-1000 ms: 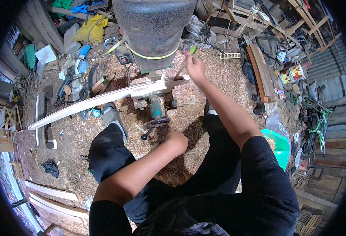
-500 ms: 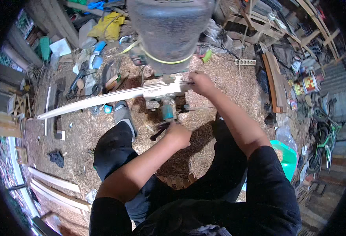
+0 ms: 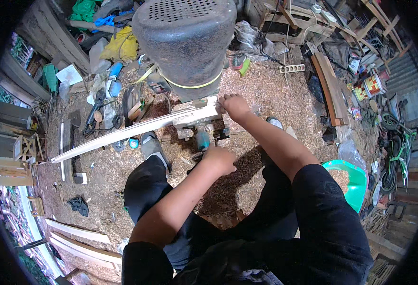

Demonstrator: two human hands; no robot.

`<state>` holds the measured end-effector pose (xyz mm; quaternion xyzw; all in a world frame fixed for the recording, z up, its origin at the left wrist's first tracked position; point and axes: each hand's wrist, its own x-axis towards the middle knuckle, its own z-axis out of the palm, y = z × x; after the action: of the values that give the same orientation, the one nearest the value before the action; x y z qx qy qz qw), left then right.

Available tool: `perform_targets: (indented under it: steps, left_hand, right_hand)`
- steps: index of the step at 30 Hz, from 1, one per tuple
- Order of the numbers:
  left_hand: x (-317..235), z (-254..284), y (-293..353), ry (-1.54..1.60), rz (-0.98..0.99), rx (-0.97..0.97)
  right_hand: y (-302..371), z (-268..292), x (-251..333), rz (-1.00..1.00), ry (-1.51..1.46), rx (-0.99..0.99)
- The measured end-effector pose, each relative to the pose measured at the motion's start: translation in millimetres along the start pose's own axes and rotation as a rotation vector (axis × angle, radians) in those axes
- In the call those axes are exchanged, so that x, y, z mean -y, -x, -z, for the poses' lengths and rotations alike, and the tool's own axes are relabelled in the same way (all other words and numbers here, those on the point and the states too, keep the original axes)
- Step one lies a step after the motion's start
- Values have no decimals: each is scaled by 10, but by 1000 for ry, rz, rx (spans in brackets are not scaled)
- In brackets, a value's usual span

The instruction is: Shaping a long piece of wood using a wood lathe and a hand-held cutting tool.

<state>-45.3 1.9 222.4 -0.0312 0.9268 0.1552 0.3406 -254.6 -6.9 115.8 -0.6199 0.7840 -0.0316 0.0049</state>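
Note:
A long pale wooden strip [image 3: 123,136] lies across the small work table [image 3: 184,121] of a dark-housed upright machine [image 3: 185,42]. Its narrow far end reaches out to the left. At the strip's right end my right hand [image 3: 234,107] is closed, fingertips against the edge; whether it grips the wood or a part of the machine cannot be made out. Lower down, my left hand [image 3: 217,160] curls beside the teal cylindrical part [image 3: 202,140] under the table, around what seems a dark handle, mostly hidden by the hand and forearm.
Wood shavings cover the floor around my feet. A green basin [image 3: 356,187] holding shavings stands at the right, near a green bicycle-like vehicle [image 3: 399,161]. Planks [image 3: 330,90] lie at the far right, with more strips [image 3: 78,231] at the near left. A power strip [image 3: 292,69] hangs beyond.
The view has shifted, showing more of the machine's housing top. The dark handle end that stuck out left of my left hand is now mostly hidden. Both hands keep their places at the machine.

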Motion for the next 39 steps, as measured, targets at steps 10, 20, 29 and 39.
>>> perform_targets:
  steps: [10,20,29,39]
  left_hand:
    - [125,-28,151,66,18,-107]
    - [375,33,373,141,-94,-177]
    - [464,198,474,155,9,-258]
    - [1210,278,2123,236,-149,-585]
  right_hand:
    - [97,236,-530,-319,-75,220]
    - [12,182,-156,29,15,45]
    - [-36,-220,-309,52,-62,-19]
    - [73,704,221,135,-294,298]
